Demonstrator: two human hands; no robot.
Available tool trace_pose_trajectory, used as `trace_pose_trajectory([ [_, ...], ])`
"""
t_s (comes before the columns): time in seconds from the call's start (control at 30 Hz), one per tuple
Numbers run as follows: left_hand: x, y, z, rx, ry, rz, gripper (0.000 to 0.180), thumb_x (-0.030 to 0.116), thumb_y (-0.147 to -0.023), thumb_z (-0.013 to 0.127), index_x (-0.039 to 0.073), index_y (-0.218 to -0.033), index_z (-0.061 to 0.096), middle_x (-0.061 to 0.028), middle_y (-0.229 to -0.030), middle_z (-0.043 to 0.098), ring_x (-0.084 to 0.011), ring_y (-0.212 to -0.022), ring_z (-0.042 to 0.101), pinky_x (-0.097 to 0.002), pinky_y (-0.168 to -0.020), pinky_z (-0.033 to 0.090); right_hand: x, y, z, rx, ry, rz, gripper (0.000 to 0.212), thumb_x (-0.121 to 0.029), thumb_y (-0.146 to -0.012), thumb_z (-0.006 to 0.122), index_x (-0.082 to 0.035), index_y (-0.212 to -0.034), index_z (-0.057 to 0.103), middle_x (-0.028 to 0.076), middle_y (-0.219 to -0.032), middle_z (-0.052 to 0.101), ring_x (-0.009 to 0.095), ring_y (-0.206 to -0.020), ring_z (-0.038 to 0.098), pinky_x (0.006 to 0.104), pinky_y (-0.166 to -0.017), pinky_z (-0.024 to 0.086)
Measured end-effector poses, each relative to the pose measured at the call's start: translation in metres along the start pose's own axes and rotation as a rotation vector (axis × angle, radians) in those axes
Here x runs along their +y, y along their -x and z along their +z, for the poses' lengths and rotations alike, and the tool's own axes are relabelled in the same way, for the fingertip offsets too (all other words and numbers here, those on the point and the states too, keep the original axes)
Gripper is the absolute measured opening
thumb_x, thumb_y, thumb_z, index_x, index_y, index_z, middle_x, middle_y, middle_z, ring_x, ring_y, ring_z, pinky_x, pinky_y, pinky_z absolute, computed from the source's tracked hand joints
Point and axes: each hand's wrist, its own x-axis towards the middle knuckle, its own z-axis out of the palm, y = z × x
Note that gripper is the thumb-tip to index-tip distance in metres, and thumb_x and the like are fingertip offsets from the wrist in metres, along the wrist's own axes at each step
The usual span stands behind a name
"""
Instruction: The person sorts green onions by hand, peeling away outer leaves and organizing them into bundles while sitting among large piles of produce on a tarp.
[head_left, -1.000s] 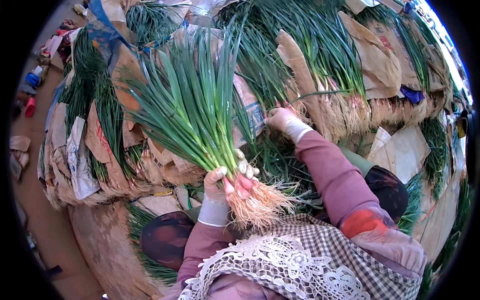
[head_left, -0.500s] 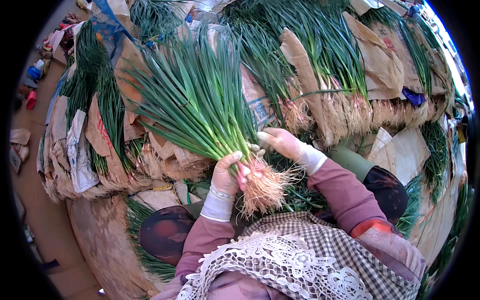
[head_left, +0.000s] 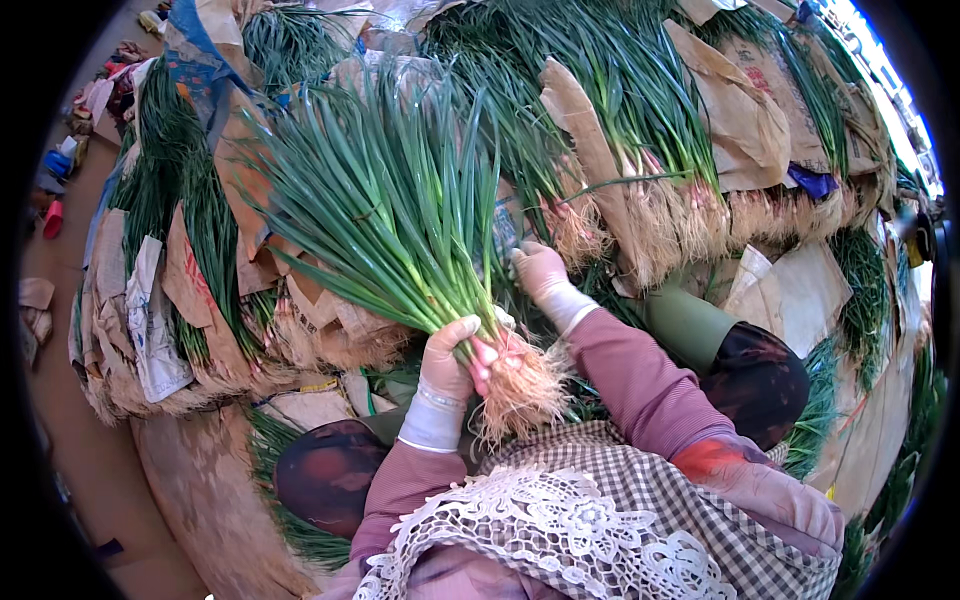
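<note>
A thick bunch of green garlic (head_left: 395, 215) leans up and to the left, long green leaves spread away from me. Its pinkish bulbs and the tangle of pale roots (head_left: 528, 393) point toward my lap. In a thin pale glove, my left hand (head_left: 450, 350) is wrapped around the stems just above the bulbs. My right hand (head_left: 540, 270), also gloved, is beside the bunch's right edge, close to the leaves. Its fingers are curled together, and what is in them, if anything, is hidden.
More bunches of green garlic (head_left: 660, 90) lie in rows ahead, roots toward me, with brown paper sheets (head_left: 725, 110) between them. Stacked bunches (head_left: 215, 225) stand at the left. My bent knees (head_left: 330, 475) flank the work, and a brown floor (head_left: 75, 400) runs along the far left.
My right hand has shifted slightly left and up along the bunch's right side. My left hand keeps its grip on the stems. The whole view has moved slightly.
</note>
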Motion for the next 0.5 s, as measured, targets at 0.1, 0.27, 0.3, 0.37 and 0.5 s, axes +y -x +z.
trace_pose_trajectory([
  [0.1,0.0,0.003,0.009,-0.081,0.129,0.066,0.043,0.024,-0.068,0.05,-0.008,-0.096,0.048,-0.021,-0.072,0.055,-0.0254,-0.058,0.055,-0.0328,-0.054,0.047,-0.037,0.029,-0.013,-0.542,-0.894,0.282,0.013,-0.018,-0.082,0.045,-0.008,-0.084,0.051,-0.004,-0.051,0.038,0.006,-0.039,0.032,0.0185,-0.037,0.027],
  [0.27,-0.008,-0.002,0.001,-0.118,0.236,0.154,0.045,0.021,-0.068,0.05,-0.009,-0.101,0.044,-0.0215,-0.085,0.054,-0.0299,-0.068,0.057,-0.0374,-0.062,0.049,-0.029,0.029,0.009,-0.63,-0.846,-0.202,0.022,-0.022,-0.085,0.043,-0.004,-0.08,0.053,0.003,-0.058,0.049,0.012,-0.046,0.045,0.0222,-0.042,0.037],
  [0.3,-0.009,-0.004,-0.013,-0.182,0.285,0.086,0.043,0.02,-0.068,0.05,-0.008,-0.101,0.044,-0.0201,-0.087,0.054,-0.0295,-0.069,0.056,-0.0384,-0.063,0.049,-0.019,0.025,0.018,-0.336,-0.287,-0.532,0.023,-0.022,-0.084,0.044,-0.002,-0.084,0.055,0.005,-0.063,0.052,0.015,-0.052,0.049,0.0238,-0.049,0.04],
  [0.37,-0.012,-0.008,-0.019,-0.22,0.294,0.096,0.042,0.02,-0.069,0.05,-0.007,-0.1,0.045,-0.0193,-0.086,0.054,-0.0296,-0.073,0.056,-0.0404,-0.066,0.047,-0.04,0.057,0.032,-0.327,-0.651,0.005,0.03,-0.023,-0.081,0.047,0.0,-0.099,0.055,0.015,-0.087,0.06,0.027,-0.078,0.058,0.0312,-0.073,0.044],
  [0.5,-0.004,-0.002,-0.002,-0.295,0.329,0.115,0.04,0.019,-0.069,0.051,-0.005,-0.1,0.045,-0.0185,-0.091,0.053,-0.0309,-0.085,0.054,-0.0447,-0.077,0.043,-0.004,0.05,0.01,-0.638,0.815,0.055,0.029,-0.029,-0.075,0.05,-0.007,-0.091,0.061,0.014,-0.092,0.059,0.027,-0.083,0.058,0.0349,-0.071,0.044],
])
